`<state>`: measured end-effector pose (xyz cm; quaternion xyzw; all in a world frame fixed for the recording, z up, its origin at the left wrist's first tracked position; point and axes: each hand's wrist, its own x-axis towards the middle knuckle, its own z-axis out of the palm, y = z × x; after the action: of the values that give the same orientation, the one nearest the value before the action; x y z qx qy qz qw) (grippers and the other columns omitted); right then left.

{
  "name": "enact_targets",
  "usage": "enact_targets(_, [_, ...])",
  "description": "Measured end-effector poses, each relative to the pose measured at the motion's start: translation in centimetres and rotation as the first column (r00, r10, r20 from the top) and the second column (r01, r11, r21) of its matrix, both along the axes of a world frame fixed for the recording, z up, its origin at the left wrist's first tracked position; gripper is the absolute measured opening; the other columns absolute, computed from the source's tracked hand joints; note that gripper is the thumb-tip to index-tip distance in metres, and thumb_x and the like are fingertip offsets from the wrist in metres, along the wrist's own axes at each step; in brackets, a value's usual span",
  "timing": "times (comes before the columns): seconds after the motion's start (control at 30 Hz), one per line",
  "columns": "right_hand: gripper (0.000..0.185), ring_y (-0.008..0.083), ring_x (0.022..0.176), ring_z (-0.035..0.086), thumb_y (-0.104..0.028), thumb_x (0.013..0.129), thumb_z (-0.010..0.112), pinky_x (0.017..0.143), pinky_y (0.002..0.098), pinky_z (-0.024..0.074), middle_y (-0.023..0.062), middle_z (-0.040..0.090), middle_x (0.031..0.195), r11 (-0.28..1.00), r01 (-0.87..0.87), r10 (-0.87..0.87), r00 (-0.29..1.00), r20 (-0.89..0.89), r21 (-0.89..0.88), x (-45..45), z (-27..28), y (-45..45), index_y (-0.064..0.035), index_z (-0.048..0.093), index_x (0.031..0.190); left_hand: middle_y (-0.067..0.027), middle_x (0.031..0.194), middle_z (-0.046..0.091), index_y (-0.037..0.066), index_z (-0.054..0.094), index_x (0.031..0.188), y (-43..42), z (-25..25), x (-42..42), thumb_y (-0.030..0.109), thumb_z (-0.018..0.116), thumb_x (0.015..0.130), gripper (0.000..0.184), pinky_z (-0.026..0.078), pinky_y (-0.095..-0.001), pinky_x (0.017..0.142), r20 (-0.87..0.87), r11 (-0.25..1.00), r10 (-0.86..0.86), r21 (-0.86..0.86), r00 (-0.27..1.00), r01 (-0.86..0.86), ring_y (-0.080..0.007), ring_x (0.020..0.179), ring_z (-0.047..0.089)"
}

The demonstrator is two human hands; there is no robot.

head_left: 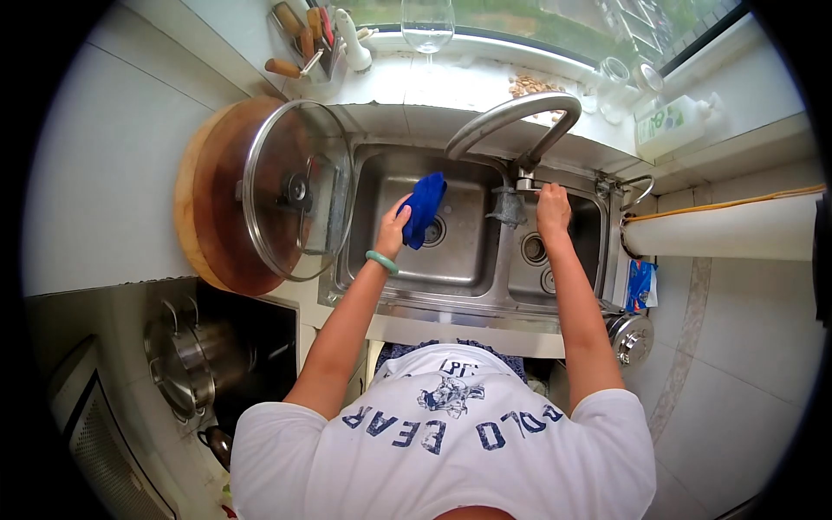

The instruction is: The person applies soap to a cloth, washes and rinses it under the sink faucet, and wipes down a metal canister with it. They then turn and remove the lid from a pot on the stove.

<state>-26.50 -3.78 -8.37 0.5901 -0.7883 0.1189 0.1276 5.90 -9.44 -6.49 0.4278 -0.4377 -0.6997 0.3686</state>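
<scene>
Over the left basin of the steel sink, my left hand is closed on a blue cloth, which covers part of the drain. A green bangle circles that wrist. My right hand is closed at the lever of the faucet, above the right basin; its fingertips meet the lever by the faucet's base. The curved spout reaches over toward the left basin. A grey cloth hangs on the divider between the basins.
A glass lid leans by a round wooden board at the left. Pots stand at lower left. Along the sill are a knife holder, a wine glass and a bottle. A blue packet lies right.
</scene>
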Motion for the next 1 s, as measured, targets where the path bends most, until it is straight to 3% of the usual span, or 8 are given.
enact_targets(0.27, [0.013,0.0224,0.069,0.058,-0.018,0.072,0.063,0.061,0.032,0.0477,0.007,0.06,0.069,0.998,0.069,-0.069,0.998,-0.008,-0.003,1.2,0.3,0.4,-0.0077,0.06,0.066,-0.0093,0.11,0.054,0.001,0.047,0.12,-1.0,2.5,-0.2,0.005,0.052,0.085,0.036,0.042,-0.0256,0.087,-0.153,0.986,0.099,0.149,0.983,-0.077,-0.0143,0.098,0.053])
enact_targets(0.37, [0.013,0.0223,0.069,0.059,-0.019,0.073,0.063,0.061,0.032,0.0476,0.0072,0.06,0.069,0.997,0.073,-0.073,0.997,-0.007,0.016,1.2,0.6,0.4,-0.0077,0.06,0.066,-0.0095,0.11,0.051,0.004,0.045,0.118,-1.2,2.9,-0.5,-0.007,0.059,0.074,0.047,0.043,-0.0288,0.088,-0.163,0.988,0.128,0.104,0.978,-0.112,-0.0169,0.102,0.051])
enact_targets(0.57, [0.014,0.0223,0.07,0.06,-0.019,0.074,0.062,0.063,0.0323,0.0481,0.0077,0.061,0.07,0.992,0.097,-0.097,0.995,0.001,0.075,1.6,1.0,0.4,-0.0072,0.061,0.067,-0.0094,0.109,0.054,0.001,0.044,0.116,-0.7,0.8,-0.4,-0.008,0.065,0.066,0.055,0.042,-0.0335,0.09,-0.136,0.962,0.26,0.119,0.956,-0.245,-0.0203,0.1,0.053])
enact_targets(0.73, [0.014,0.0247,0.078,0.06,-0.018,0.073,0.063,0.069,0.0342,0.0477,0.0099,0.062,0.081,0.969,0.124,-0.144,0.986,0.079,0.214,2.0,2.3,0.3,-0.0053,0.062,0.079,-0.0082,0.104,0.056,0.001,0.048,0.112,-0.4,1.4,0.3,-0.009,0.067,0.061,0.055,0.041,-0.0334,0.089,-0.174,0.961,0.139,0.263,0.975,-0.09,-0.0208,0.098,0.054])
enact_targets(0.8, [0.029,0.0266,0.091,0.056,-0.016,0.072,0.064,0.079,0.0363,0.0442,0.0125,0.059,0.097,0.979,-0.035,-0.004,0.981,-0.192,-0.202,3.3,3.8,-0.1,-0.0044,0.058,0.097,-0.008,0.102,0.057,0.001,0.05,0.11,-0.3,1.6,0.0,-0.009,0.068,0.06,0.054,0.042,-0.0332,0.088,-0.17,0.963,0.149,0.25,0.974,-0.103,-0.0208,0.097,0.054])
enact_targets(0.87, [0.047,0.0288,0.101,0.05,-0.015,0.069,0.066,0.088,0.0384,0.039,0.0127,0.054,0.11,0.973,-0.129,0.136,0.99,0.024,-0.192,6.2,4.6,-0.4,-0.0053,0.051,0.113,-0.0081,0.103,0.057,0.001,0.051,0.109,0.1,2.0,0.0,-0.007,0.068,0.061,0.052,0.042,-0.033,0.088,-0.179,0.978,0.124,0.186,0.976,-0.09,-0.0209,0.096,0.055])
enact_targets(0.9, [0.047,0.0297,0.103,0.05,-0.02,0.071,0.065,0.088,0.0389,0.0388,0.0128,0.054,0.112,0.973,-0.187,0.219,0.932,0.288,-0.135,8.1,4.6,-0.4,-0.005,0.052,0.113,-0.0081,0.103,0.057,0.001,0.051,0.109,0.2,2.2,0.1,-0.007,0.068,0.061,0.052,0.042,-0.033,0.088,-0.179,0.977,0.128,0.19,0.976,-0.094,-0.0209,0.096,0.055])
enact_targets(1.0, [0.049,0.0269,0.097,0.054,-0.04,0.077,0.062,0.085,0.0368,0.0413,0.0106,0.056,0.109,0.951,-0.274,0.285,0.608,0.741,-0.142,13.5,-0.5,-1.5,-0.0066,0.053,0.112,-0.0069,0.1,0.059,0.002,0.055,0.106,0.0,2.8,0.1,-0.006,0.068,0.064,0.045,0.043,-0.0309,0.085,-0.265,0.963,0.143,0.258,0.953,-0.073,-0.0184,0.094,0.056])
